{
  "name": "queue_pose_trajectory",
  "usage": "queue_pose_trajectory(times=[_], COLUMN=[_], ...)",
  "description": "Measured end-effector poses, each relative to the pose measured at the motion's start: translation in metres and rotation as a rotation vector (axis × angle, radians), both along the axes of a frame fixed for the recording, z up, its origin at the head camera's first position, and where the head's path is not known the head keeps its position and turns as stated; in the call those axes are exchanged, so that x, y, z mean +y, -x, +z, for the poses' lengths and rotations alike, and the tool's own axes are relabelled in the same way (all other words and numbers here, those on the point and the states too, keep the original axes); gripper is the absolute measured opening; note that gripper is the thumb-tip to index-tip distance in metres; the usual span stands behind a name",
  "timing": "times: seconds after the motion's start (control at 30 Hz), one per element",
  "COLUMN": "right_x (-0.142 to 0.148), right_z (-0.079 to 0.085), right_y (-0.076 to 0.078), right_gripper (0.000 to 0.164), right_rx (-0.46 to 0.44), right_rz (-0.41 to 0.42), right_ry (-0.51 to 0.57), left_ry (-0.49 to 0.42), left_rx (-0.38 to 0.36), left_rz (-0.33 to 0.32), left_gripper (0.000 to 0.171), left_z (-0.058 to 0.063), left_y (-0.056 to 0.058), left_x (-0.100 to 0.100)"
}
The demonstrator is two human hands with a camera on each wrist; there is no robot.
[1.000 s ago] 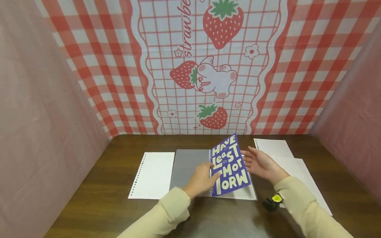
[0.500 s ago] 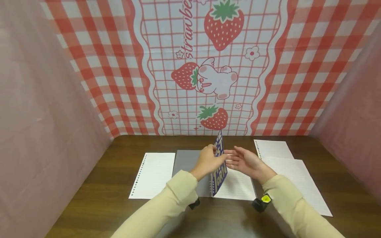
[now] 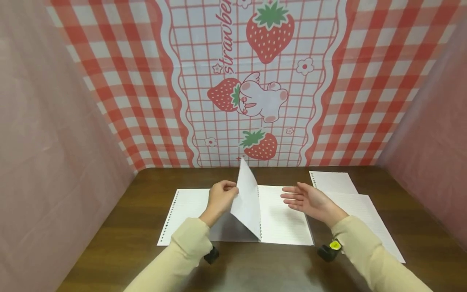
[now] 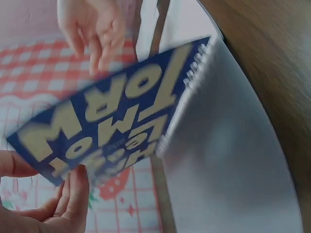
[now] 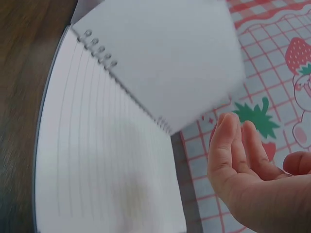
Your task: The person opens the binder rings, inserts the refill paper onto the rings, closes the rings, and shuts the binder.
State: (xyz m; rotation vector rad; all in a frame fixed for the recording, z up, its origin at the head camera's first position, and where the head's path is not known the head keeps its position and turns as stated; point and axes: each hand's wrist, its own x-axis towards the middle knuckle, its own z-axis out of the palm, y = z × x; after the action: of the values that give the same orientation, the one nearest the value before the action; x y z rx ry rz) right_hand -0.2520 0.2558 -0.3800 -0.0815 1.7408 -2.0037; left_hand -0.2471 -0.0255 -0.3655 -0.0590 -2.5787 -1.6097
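A ring-bound notebook lies spread on the table, its lined page point(image 3: 286, 225) on the right and its grey cover point(image 3: 230, 229) on the left. Between them a sheet point(image 3: 248, 194) stands tilted leftward from the rings point(image 5: 99, 51). Its plain white back faces the head view, while the left wrist view shows its purple lettered front point(image 4: 121, 109). My left hand point(image 3: 220, 200) pinches the sheet's outer edge between thumb and fingers. Apart from the sheet, my right hand point(image 3: 311, 204) hovers over the right of the lined page, fingers straight, holding nothing.
A loose hole-punched sheet point(image 3: 187, 207) lies left of the notebook, partly behind the left hand. Two more loose sheets overlap on the right, a far one point(image 3: 333, 180) and a nearer one point(image 3: 368, 223). Behind the wooden table point(image 3: 127, 227) hangs a strawberry-patterned cloth point(image 3: 303, 101).
The purple sheet has swung from the right, through upright, to lean left, carried by my left hand. My right hand moved left beside it, then back a little to the right.
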Motion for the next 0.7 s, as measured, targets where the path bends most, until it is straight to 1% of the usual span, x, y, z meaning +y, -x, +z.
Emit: queue_pose_trajectory(times=[0.07, 0.2, 0.37, 0.53, 0.63, 0.7], right_x=[0.005, 0.015, 0.025, 0.029, 0.029, 0.029], right_z=[-0.003, -0.006, -0.011, -0.016, -0.016, -0.016], right_y=[-0.001, -0.003, -0.007, -0.009, -0.011, -0.012], right_gripper=[0.067, 0.068, 0.067, 0.064, 0.065, 0.066], right_rx=[-0.011, -0.025, -0.039, -0.070, -0.072, -0.066], right_rz=[-0.006, -0.007, -0.032, -0.062, -0.060, -0.055], right_ry=[0.007, 0.011, 0.014, 0.034, 0.027, 0.017], left_ry=[-0.002, 0.027, 0.083, 0.123, 0.159, 0.192], left_rx=[-0.009, -0.047, -0.094, -0.116, -0.127, -0.135], left_rz=[0.045, 0.079, 0.098, 0.114, 0.109, 0.091], left_gripper=[0.032, 0.034, 0.036, 0.035, 0.037, 0.043], left_z=[-0.004, -0.014, -0.026, -0.035, -0.039, -0.040], left_y=[0.001, 0.001, 0.001, 0.002, 0.001, 0.001], left_x=[-0.011, -0.028, -0.042, -0.052, -0.057, -0.059])
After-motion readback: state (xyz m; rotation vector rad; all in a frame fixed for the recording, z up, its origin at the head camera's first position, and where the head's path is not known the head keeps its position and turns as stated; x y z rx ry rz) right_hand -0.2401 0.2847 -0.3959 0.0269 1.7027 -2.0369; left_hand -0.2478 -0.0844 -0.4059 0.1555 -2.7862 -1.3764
